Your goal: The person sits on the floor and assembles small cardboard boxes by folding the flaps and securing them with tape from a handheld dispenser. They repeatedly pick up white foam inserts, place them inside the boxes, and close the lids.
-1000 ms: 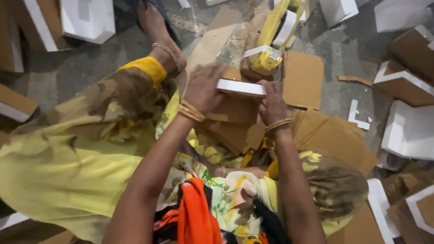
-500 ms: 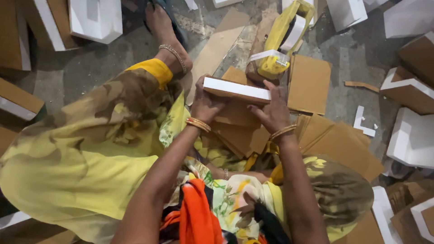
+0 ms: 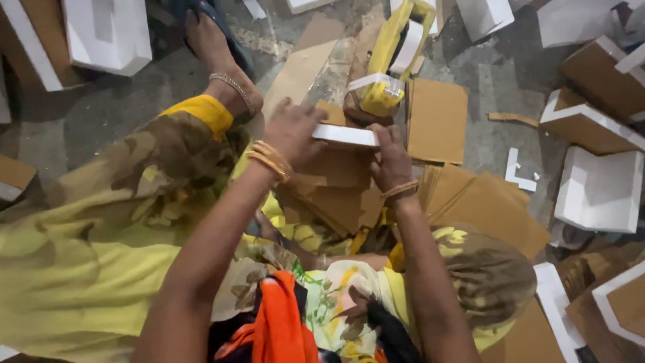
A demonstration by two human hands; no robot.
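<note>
A flat brown cardboard box with a white edge point(image 3: 346, 136) is held between both hands over my lap. My left hand point(image 3: 292, 128) lies on its left end, fingers spread over the top. At the box's right end my right hand point(image 3: 391, 158) grips with the fingers curled around the edge. Both wrists carry gold bangles. Under the box lie several loose brown cardboard sheets point(image 3: 336, 195). Just beyond the box stands a roll of yellow tape point(image 3: 376, 97).
I sit on a grey floor with yellow patterned clothing spread over my legs; my left foot point(image 3: 218, 54) in a sandal stretches ahead. White and brown boxes point(image 3: 598, 188) lie around on the right and upper left point(image 3: 101, 33). A cardboard square point(image 3: 437, 121) lies ahead.
The box has been turned in my hands, and my left hand has shifted from underneath its left end onto the top. The view has moved slightly.
</note>
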